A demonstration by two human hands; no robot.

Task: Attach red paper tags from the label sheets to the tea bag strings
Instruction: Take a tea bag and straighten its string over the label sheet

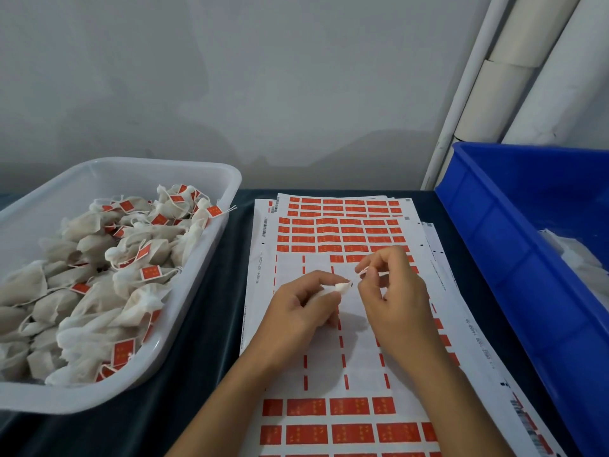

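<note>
**Hands pinching a tea bag over the label sheets**

Left hand (298,303): fingers curled, gripping a small white tea bag (341,287) at its gathered top. Right hand (392,285): thumb and forefinger pinched just beside the bag's tip; what they hold is too small to make out, possibly the string. Both hover over the label sheets (333,232).

Blue crate (514,245), right, white material inside. Clear tray (204,179), left, heaped with tagged tea bags (99,275). Sheets between them on dark cloth (211,291): middle rows stripped, red tags (349,407) left near and far.
</note>
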